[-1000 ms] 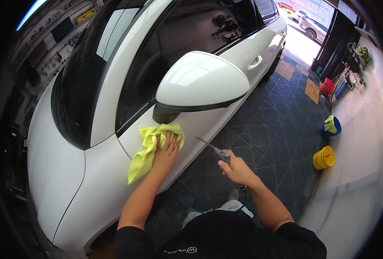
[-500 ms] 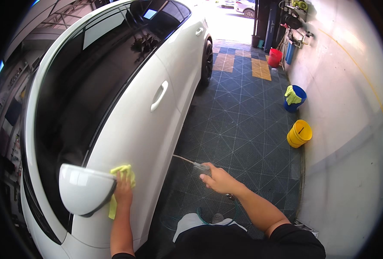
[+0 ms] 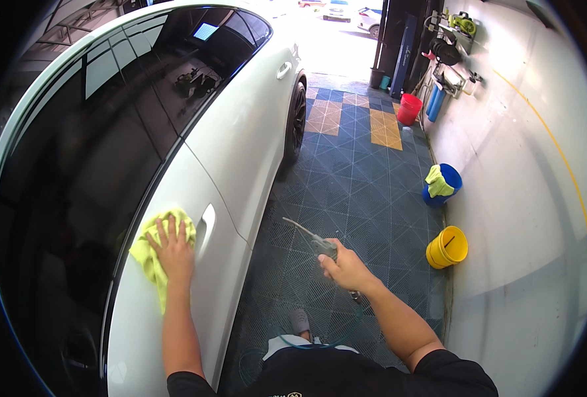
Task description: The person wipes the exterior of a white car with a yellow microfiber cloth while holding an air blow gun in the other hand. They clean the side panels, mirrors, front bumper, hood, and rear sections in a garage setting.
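My left hand lies spread over a yellow-green microfiber towel, pressing it flat on the white car's front door. The towel's lower end hangs down beside my wrist. Just right of my fingers is the white door handle, and the dark side window is to the left. My right hand is closed around the grip of an air blow gun. Its thin nozzle points up and left toward the car's side, apart from it. A greenish hose loops below.
Along the right wall stand a yellow bucket, a blue bucket with a yellow-green cloth over its rim, and a red bucket. Dark tiles cover the floor. Equipment with blue cylinders hangs on the wall.
I have moved along the car toward its rear. My left hand and the towel have gone from beside the side mirror to beside the door handle. The mirror has left the view.
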Motion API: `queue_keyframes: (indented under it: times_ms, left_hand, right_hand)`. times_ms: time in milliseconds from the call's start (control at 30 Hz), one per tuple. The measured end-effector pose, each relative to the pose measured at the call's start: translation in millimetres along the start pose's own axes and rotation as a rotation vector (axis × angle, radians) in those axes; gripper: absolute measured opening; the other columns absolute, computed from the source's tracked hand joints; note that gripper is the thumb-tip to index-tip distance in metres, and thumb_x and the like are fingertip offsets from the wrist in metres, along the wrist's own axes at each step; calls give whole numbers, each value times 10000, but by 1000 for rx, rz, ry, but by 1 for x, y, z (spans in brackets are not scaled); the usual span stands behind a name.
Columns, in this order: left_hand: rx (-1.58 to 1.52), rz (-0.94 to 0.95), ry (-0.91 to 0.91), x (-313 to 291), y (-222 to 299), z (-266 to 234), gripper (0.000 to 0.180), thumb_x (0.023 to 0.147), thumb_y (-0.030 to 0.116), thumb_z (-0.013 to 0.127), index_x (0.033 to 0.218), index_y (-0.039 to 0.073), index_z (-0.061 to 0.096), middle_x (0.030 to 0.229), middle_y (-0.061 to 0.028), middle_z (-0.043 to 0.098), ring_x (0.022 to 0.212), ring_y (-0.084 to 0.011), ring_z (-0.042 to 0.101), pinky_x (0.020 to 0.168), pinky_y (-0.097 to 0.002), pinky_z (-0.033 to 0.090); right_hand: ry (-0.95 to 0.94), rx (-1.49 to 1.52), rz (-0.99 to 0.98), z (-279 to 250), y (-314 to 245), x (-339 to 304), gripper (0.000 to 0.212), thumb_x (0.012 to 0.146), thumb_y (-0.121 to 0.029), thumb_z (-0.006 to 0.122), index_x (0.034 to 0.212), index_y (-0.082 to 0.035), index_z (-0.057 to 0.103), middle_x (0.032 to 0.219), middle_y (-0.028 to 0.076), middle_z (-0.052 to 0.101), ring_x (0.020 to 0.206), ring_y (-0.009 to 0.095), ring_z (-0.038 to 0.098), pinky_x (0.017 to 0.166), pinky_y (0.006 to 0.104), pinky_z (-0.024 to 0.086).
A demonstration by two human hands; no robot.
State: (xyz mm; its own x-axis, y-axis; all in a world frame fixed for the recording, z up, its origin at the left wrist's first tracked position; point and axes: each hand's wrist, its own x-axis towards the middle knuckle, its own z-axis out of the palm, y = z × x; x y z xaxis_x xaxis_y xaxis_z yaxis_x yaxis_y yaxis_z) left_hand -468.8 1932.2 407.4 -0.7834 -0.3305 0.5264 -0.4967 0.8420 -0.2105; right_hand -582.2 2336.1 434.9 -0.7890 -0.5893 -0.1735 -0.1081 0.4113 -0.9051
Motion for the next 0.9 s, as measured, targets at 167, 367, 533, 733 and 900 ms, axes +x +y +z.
queue_keyframes:
  times_ms: [167,367,533,733,900]
  left_hand:
    - [-36,238,-105,138,73,75,448,873,119,592,1320,129,620,1518,-76,466,1507,-343,226,1213,-624,48]
    - [62,360,-201,280,151,170,439,903,123,539,1336,129,612,1522,-70,460,1514,-330,207,1221,-608,32]
    - [120,302,-124,398,203,236,478,886,132,557,1362,154,596,1524,-53,457,1516,-305,214,1230,-586,35]
    - [124,53,-119,553,218,253,486,869,180,591,1354,180,600,1530,-41,452,1499,-308,250,1223,-599,86]
    - [113,52,-14,669,264,306,453,863,177,593,1314,154,630,1473,-68,512,1464,-329,318,1208,-609,118]
  right_hand:
    - [79,-76,28,-74,2,108,505,1004,-264,521,1399,37,426,794,141,648,768,258,669,772,390,518]
    - [104,-15,66,-140,72,243,517,1000,-278,527,1399,34,427,912,217,693,917,348,699,859,434,520]
    - [93,3,82,-224,106,375,509,1000,-274,525,1397,32,433,951,246,694,964,383,693,888,452,513]
    - [74,-71,-45,-342,76,564,478,990,-247,551,1365,30,444,755,115,655,715,222,676,716,376,522]
    - [81,-55,-85,-404,63,722,437,990,-247,525,1330,18,454,942,289,684,943,442,677,851,486,516]
